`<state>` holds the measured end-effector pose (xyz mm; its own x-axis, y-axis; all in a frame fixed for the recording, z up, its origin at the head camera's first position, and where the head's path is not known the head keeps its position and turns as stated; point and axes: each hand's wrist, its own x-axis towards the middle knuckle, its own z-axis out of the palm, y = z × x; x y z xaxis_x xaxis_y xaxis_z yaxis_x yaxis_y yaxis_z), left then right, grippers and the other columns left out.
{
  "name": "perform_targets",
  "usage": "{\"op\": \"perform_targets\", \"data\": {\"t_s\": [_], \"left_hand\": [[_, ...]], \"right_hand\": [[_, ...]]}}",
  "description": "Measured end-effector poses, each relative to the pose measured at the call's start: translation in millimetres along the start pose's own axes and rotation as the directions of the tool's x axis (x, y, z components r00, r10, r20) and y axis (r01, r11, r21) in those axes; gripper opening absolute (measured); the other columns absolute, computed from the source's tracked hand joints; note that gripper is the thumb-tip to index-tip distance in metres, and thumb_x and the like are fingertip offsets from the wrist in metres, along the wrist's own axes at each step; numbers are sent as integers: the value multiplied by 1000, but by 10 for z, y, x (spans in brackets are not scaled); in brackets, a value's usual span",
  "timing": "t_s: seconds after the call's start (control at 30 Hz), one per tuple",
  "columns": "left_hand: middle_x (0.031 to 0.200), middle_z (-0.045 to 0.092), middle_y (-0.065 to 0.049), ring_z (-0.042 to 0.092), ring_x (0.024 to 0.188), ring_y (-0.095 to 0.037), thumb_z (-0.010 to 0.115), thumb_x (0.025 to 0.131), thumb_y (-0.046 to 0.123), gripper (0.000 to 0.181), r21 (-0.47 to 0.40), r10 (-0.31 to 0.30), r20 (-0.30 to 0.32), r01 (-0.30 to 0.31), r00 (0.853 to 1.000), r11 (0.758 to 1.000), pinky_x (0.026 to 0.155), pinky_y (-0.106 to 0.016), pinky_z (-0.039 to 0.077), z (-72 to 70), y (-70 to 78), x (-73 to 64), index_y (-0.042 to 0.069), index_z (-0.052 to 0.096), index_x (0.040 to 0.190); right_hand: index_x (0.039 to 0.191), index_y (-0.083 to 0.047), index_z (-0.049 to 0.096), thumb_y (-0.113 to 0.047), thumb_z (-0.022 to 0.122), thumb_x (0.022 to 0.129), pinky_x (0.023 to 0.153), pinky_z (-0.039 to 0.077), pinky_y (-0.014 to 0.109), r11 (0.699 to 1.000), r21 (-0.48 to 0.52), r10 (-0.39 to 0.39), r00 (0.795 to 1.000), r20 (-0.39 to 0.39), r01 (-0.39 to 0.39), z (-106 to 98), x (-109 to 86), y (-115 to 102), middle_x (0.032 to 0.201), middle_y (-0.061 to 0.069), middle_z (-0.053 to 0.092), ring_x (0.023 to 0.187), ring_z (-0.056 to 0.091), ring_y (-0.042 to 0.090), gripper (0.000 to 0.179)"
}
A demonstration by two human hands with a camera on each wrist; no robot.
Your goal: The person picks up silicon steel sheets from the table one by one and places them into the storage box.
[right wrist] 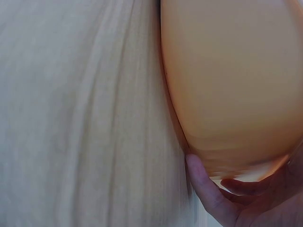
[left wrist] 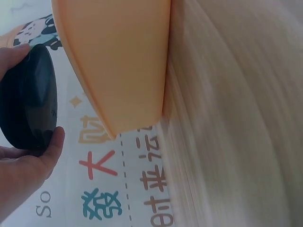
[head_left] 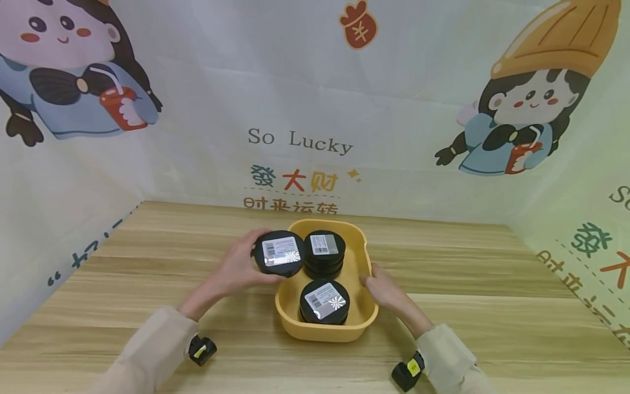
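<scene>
In the head view my left hand (head_left: 242,265) grips a flat black round container (head_left: 280,253) by its edge, above the left rim of a yellow plastic bin (head_left: 325,332). A white label with a barcode and a silver starburst faces up on it. The left wrist view shows fingers and thumb on opposite sides of this round container (left wrist: 29,99), clear of the bin wall. Inside the bin stand a far stack of similar black containers (head_left: 325,253) and a near stack (head_left: 325,302). My right hand (head_left: 386,285) holds the bin's right side, thumb at the rim, fingers against the outer wall (right wrist: 232,94).
The bin rests on a wood-grain tabletop (head_left: 482,339). A white printed cloth (head_left: 418,137) with cartoon figures and lettering hangs behind and at both sides. Black wrist cameras (head_left: 202,350) are strapped at both beige sleeves (head_left: 152,350).
</scene>
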<state>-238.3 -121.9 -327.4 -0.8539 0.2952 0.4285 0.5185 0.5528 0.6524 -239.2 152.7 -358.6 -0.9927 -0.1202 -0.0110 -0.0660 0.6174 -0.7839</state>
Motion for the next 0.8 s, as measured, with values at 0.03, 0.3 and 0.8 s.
{"op": "perform_targets", "data": {"t_s": [0.03, 0.3, 0.8], "left_hand": [[113, 54, -19, 51, 102, -32, 84, 53, 18, 81, -12, 3, 7, -3, 1000, 1000, 88, -47, 40, 12, 8, -2, -4, 44, 120], [119, 52, -18, 51, 107, -31, 84, 53, 21, 86, -96, 16, 78, -8, 997, 995, 91, -43, 41, 86, 102, -19, -3, 42, 124], [124, 49, -18, 48, 111, -34, 84, 53, 24, 92, -108, -14, 173, 33, 985, 994, 92, -46, 38, 256, 206, -57, 0, 39, 129]], "right_hand": [[109, 14, 47, -4, 40, 81, 69, 50, 36, 1000, -1, -1, 1000, -1, 1, 1, -1, 0, 90, 19, 56, 78, 57, 25, 34], [110, 15, 46, -4, 40, 82, 69, 50, 36, 1000, -4, -4, 1000, 0, 4, -5, -3, -3, 91, 20, 56, 79, 58, 26, 34], [108, 15, 48, -5, 40, 81, 69, 49, 36, 999, -28, -15, 1000, -6, 15, -2, 0, 2, 88, 18, 57, 78, 57, 25, 34]]}}
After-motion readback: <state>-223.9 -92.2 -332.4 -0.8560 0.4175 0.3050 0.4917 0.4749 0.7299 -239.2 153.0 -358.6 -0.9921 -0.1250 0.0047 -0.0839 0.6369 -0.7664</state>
